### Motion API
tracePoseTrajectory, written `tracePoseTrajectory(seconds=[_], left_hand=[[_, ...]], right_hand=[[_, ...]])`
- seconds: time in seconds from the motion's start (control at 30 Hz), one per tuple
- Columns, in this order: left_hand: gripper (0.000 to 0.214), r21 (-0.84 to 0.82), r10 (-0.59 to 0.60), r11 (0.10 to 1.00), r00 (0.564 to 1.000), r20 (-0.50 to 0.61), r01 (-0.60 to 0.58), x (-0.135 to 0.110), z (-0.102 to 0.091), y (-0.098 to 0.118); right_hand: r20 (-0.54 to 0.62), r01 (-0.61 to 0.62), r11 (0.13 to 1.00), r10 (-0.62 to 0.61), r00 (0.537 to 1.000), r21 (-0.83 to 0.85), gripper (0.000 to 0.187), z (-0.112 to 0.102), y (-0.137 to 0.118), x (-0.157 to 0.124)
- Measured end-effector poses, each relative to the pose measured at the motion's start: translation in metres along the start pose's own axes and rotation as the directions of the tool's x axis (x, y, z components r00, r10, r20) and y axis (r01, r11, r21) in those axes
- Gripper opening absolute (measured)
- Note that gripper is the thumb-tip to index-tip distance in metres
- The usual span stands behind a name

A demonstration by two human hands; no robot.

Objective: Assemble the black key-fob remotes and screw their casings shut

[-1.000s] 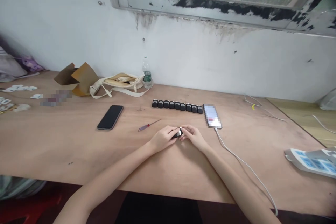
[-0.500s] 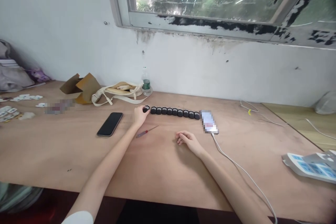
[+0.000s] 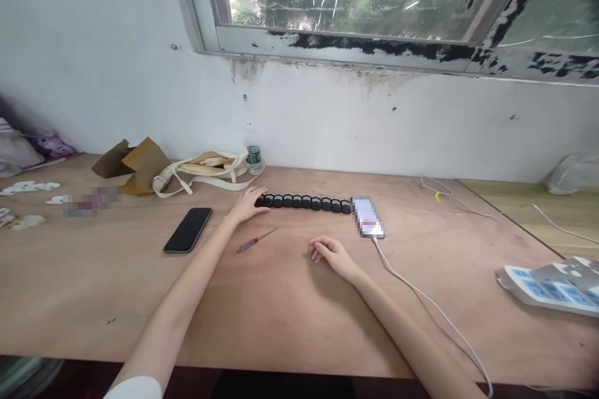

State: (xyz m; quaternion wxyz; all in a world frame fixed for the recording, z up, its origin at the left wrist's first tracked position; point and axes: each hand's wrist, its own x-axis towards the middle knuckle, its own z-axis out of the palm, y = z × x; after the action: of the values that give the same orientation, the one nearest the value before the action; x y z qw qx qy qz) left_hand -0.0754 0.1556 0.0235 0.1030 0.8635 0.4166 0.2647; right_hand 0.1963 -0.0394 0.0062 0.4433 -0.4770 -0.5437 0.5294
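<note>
Wooden table (image 3: 281, 318): runs the full width, its far edge against a white wall under a window. Cream canvas bag (image 3: 202, 168): lying flat at the far edge, left of centre, with folded brown cardboard (image 3: 133, 162) just beside it to the left. White power strip (image 3: 545, 280): near the right edge. Row of small black pieces (image 3: 306, 202): set end to end, touching one another, parallel to the far edge at mid-table. Black phone (image 3: 188, 230): face up, left of the row and apart from it. Second phone (image 3: 368, 217): at the row's right end, with a white cable (image 3: 421, 296) running from it to the near edge. Left hand (image 3: 247, 204): fingers stretched out flat, gripping nothing, fingertips touching the leftmost piece of the row. Right hand (image 3: 330, 254): resting on the table nearer the near edge, fingers loosely curled, empty. Plastic bottle (image 3: 253, 153): upright beside the bag. Red-handled screwdriver (image 3: 257, 240): lying between the two hands, touched by neither.
</note>
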Motion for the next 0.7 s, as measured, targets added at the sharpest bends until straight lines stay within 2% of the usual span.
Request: tracePoseTrajectory(seconds=[0.1,0.2,0.3,0.4,0.43,0.47,0.5,0.6,0.67,0.7], left_hand=[[0.063,0.000,0.052,0.999,0.988,0.144,-0.052,0.015,-0.002,-0.002],[0.070,0.038,0.044,0.998,0.982,0.184,-0.052,0.025,-0.011,-0.003],[0.077,0.050,0.021,0.998,0.997,0.070,-0.024,0.021,-0.023,0.008],[0.075,-0.113,0.017,0.993,0.995,-0.099,-0.029,-0.003,-0.025,0.043],[0.074,-0.204,0.003,0.979,0.994,-0.110,-0.026,-0.014,-0.021,0.059],[0.074,-0.317,-0.032,0.948,0.994,-0.101,-0.002,-0.026,-0.015,0.076],[0.072,-0.445,-0.061,0.894,0.998,-0.030,0.042,-0.037,-0.007,0.093],[0.063,-0.728,-0.144,0.635,0.965,0.218,0.259,-0.066,0.020,0.135],[0.053,-0.800,-0.132,0.512,0.949,0.287,0.313,-0.076,0.036,0.153],[0.048,-0.821,-0.082,0.477,0.946,0.313,0.313,-0.079,0.041,0.158]], right_hand=[[0.001,0.004,1.000,-0.004,1.000,-0.009,0.040,0.000,0.001,-0.001],[0.010,0.011,0.999,-0.011,1.000,-0.036,0.038,-0.001,0.001,-0.001],[0.020,0.020,0.999,-0.019,1.000,-0.048,0.036,-0.002,0.001,-0.001],[0.020,0.036,0.997,-0.035,0.999,-0.067,0.036,0.000,0.003,-0.002],[0.011,0.049,0.995,-0.048,0.999,-0.086,0.035,0.002,0.003,-0.003],[-0.011,0.072,0.991,-0.074,0.997,-0.115,0.035,0.003,0.003,-0.005],[-0.049,0.106,0.982,-0.115,0.992,-0.157,0.036,0.006,0.004,-0.007],[-0.144,0.239,0.900,-0.308,0.940,-0.365,0.055,0.013,0.001,-0.015],[-0.092,0.316,0.788,-0.424,0.901,-0.529,0.057,0.017,-0.002,-0.019],[-0.034,0.346,0.728,-0.452,0.891,-0.592,0.052,0.018,-0.004,-0.020]])
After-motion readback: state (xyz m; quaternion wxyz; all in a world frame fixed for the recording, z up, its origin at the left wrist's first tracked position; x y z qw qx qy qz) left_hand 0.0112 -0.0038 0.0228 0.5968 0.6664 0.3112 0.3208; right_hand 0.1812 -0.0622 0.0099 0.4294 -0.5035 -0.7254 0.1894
